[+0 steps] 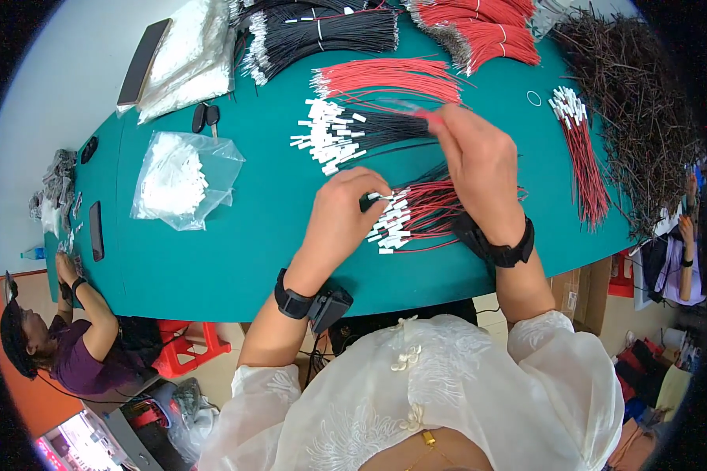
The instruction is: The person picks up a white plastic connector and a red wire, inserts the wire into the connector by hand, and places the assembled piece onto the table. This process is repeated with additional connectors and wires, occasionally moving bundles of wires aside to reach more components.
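My left hand (pixel 346 216) rests on the green table (pixel 236 251), its fingers closed on the white-tipped ends of a small bunch of red and black wires (pixel 416 216). My right hand (pixel 479 161) hovers above that bunch and pinches a single red wire (pixel 420 112) at its fingertips. Just beyond lie a fan of black wires with white connectors (pixel 346 133) and a sheaf of red wires (pixel 393 78).
A clear bag of white connectors (pixel 182 179) lies to the left, with keys (pixel 206 118) behind it. More black and red wire bundles (pixel 479 31) sit at the far edge, and a dark tangled pile (pixel 644 118) at right. Another person (pixel 63 345) works at lower left.
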The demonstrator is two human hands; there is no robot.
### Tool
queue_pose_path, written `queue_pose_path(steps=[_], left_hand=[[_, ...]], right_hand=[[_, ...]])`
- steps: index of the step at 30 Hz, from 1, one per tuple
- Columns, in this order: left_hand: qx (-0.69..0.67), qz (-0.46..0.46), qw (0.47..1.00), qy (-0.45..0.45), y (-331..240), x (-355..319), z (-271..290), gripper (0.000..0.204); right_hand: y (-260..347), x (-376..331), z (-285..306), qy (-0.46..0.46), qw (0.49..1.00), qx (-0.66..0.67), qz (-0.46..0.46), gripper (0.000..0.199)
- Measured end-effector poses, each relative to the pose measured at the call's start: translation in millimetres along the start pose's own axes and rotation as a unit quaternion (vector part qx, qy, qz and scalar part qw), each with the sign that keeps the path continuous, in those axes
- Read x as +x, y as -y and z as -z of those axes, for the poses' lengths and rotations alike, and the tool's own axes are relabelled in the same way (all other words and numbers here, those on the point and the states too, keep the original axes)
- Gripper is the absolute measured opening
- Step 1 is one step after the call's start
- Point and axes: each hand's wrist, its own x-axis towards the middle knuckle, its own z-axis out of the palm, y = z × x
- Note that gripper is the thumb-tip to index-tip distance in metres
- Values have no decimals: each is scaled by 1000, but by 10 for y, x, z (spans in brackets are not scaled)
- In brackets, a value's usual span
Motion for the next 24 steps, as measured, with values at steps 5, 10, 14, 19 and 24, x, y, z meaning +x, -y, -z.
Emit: queue_pose_path(steps=[5,10,14,19,24], left_hand=[[-185,119,974,-50,-89,47,99,17],[-367,200,901,-119,-74,47,192,15],[-368,192,900,-134,-97,51,217,13],[-362,187,900,-153,-84,46,236,12],[-341,183,906,-169,-115,33,232,11]], right_hand=[[11,-18,-35,248,942,198,-107,18],[17,-63,-161,238,915,308,-103,18],[28,-44,-156,229,913,318,-109,18],[40,-27,-141,221,921,302,-106,19],[50,-20,-130,220,929,278,-104,19]])
